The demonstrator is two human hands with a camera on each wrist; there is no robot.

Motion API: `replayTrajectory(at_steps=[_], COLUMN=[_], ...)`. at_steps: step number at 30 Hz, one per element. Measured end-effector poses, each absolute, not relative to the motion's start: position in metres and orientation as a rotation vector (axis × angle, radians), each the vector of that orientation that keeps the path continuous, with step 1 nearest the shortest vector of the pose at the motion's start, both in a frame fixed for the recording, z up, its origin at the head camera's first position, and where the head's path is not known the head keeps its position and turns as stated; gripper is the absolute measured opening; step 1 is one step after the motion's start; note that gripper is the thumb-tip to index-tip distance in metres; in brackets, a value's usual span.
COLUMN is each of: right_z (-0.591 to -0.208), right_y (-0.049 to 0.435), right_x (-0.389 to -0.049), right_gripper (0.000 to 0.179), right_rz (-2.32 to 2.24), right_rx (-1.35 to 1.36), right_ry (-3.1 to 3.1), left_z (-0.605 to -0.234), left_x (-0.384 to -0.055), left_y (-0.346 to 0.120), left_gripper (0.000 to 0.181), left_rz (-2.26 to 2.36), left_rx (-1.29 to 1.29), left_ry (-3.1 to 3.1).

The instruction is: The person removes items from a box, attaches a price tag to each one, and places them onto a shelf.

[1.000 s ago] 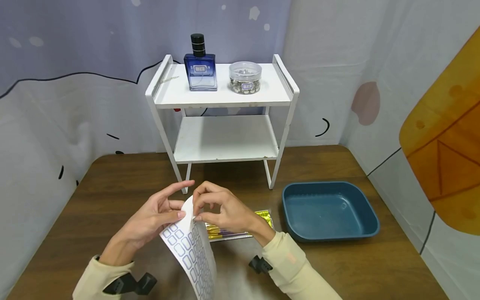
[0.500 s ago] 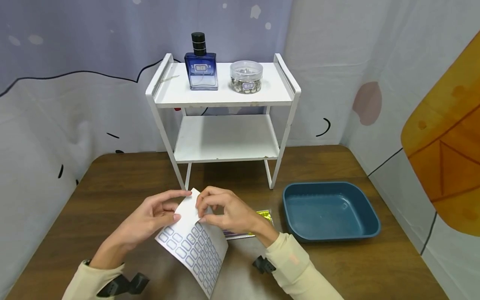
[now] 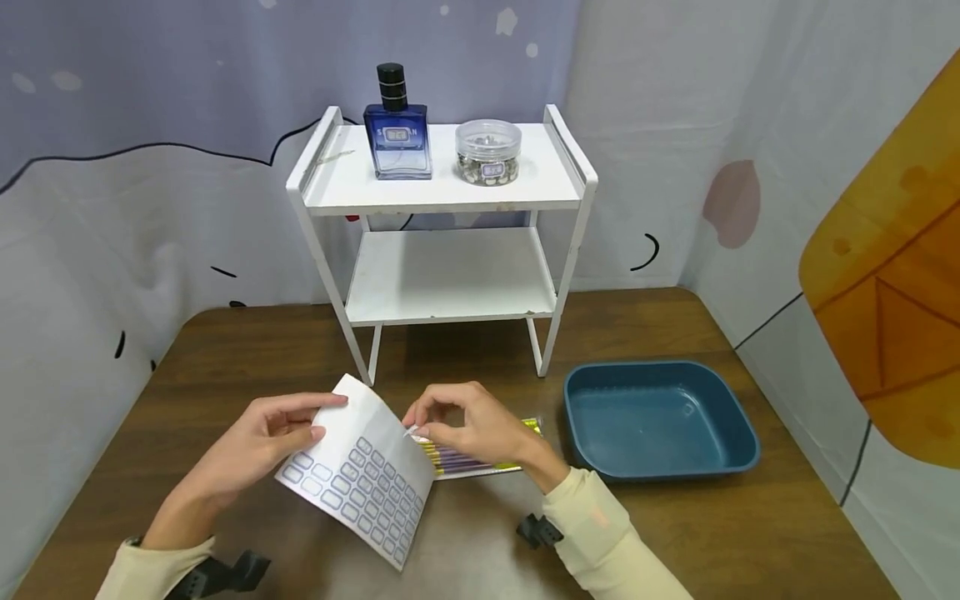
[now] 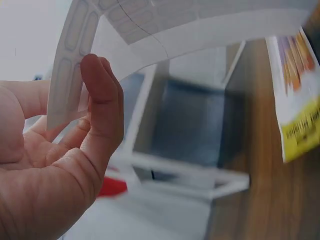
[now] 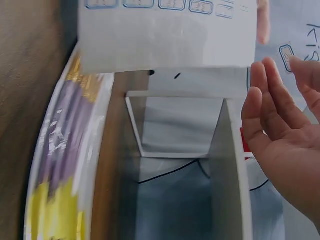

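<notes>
My left hand (image 3: 247, 454) pinches a white sheet of label stickers (image 3: 367, 479) by its left edge, tilted above the table. Rows of blue-framed rounded labels cover its lower part, while the upper part is bare. Just right of the sheet, my right hand (image 3: 476, 425) pinches a small label sticker (image 5: 286, 58) between thumb and fingertip; it is apart from the sheet in the right wrist view. Under the right hand lies a flat clear pack of purple and yellow sticks (image 3: 461, 461), partly hidden by hand and sheet.
Behind the hands stands a white two-tier rack (image 3: 450, 279). On its top shelf are a blue perfume bottle (image 3: 400, 150) and a clear round jar (image 3: 489, 154), each bearing a small label. A blue-green plastic tray (image 3: 660, 467) sits at the right of the wooden table (image 3: 247, 350).
The right hand has come away from the sheet with a label sticker in its fingertips. The left hand has moved left and slightly down with the sheet, uncovering more of the pack.
</notes>
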State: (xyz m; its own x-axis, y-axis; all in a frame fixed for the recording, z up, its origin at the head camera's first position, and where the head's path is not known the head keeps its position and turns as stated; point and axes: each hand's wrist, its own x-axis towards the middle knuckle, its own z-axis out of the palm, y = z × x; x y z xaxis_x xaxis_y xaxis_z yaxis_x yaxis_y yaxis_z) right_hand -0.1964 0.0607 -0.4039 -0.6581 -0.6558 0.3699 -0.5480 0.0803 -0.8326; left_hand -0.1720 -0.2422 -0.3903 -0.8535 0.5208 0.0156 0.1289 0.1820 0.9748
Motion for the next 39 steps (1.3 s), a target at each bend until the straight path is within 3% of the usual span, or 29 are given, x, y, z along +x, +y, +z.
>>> replayTrajectory(at_steps=[11,21,39], right_z=[-0.423,-0.43,-0.44], right_y=[0.082,0.092,0.116], right_x=[-0.201,-0.201,-0.192], right_gripper=[0.008,0.013,0.014], right_rz=[-1.872,-1.945,-1.867], right_rx=[-1.027,-0.911,-0.72], right_ry=[2.053,1.995,2.216], left_z=[-0.439,-0.468,-0.475], left_x=[-0.178,-0.185,-0.193], left_y=[-0.315,-0.348,-0.365], left_gripper=[0.041,0.051,0.047], left_rz=[1.694,1.424,0.891], left_rx=[0.233,-0.099,-0.205], left_ry=[2.322,2.417,2.805])
